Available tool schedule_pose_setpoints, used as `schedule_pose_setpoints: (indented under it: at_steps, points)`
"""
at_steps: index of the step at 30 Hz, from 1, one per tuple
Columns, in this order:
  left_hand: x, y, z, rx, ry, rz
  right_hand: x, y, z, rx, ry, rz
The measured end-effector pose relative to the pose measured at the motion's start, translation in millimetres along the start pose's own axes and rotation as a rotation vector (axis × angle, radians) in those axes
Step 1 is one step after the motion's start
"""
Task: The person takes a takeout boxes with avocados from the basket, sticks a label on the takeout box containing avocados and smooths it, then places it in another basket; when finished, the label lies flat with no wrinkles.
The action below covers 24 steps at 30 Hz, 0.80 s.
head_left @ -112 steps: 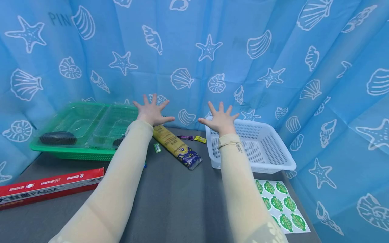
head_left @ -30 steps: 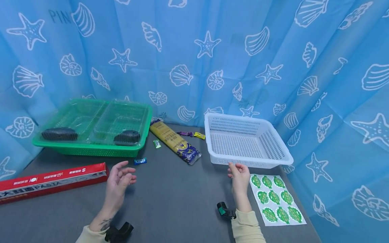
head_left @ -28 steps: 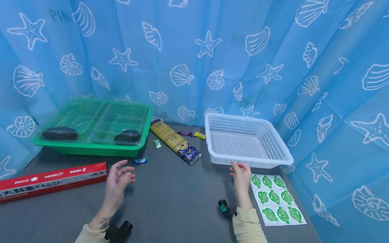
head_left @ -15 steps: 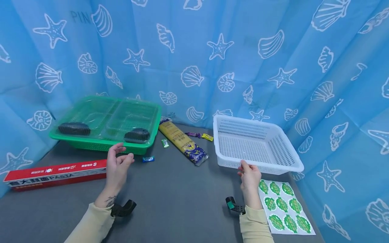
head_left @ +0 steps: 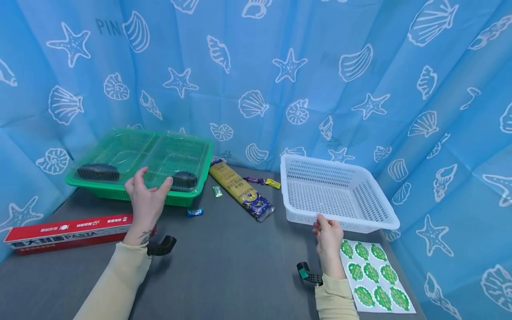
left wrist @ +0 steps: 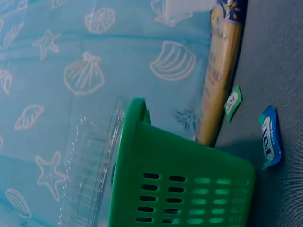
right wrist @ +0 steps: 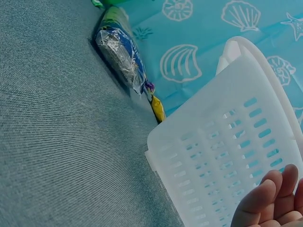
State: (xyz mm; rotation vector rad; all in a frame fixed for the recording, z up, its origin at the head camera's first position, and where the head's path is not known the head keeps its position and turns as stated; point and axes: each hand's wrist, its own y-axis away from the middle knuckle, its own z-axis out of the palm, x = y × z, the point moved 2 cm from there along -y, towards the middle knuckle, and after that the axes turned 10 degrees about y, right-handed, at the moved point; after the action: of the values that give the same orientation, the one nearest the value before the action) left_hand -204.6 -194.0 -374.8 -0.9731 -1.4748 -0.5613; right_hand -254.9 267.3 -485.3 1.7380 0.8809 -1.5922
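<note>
My left hand [head_left: 146, 195] is raised before the front rim of the green basket [head_left: 188, 201], thumb and fingers spread apart and holding nothing. A clear plastic container [head_left: 132, 155] with two sections lies on that basket, with a dark oval object [head_left: 98, 172] at its left and another dark oval object [head_left: 184, 179] at its right. My right hand [head_left: 330, 235] is at the front rim of the white basket [head_left: 338, 220]. Its fingers [right wrist: 285, 182] are loosely bent in the right wrist view; whether they touch the basket I cannot tell.
A red pasta box [head_left: 68, 234] lies at the left. Between the baskets are a yellow noodle packet [head_left: 242, 189], a blue-wrapped candy [head_left: 195, 213], a green one [head_left: 217, 191], a purple one [head_left: 254, 180] and a yellow one [head_left: 273, 183]. A sticker sheet [head_left: 376, 275] lies at the right.
Both hands came back from being stretched far forward. Over the last second my left hand has moved forward toward the green basket, its fingers spreading. My right hand stays by the white basket's rim.
</note>
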Motion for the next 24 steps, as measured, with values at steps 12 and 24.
schedule_pose_setpoints:
  at_steps: [12,24]
  points:
    - [-3.1,-15.3,1.2,0.017,-0.061,-0.041,14,-11,1,0.012,-0.050,-0.011]
    - [-1.0,-18.4,13.1,0.022,-0.129,-0.015,3,-2,1,-0.013,-0.041,-0.015]
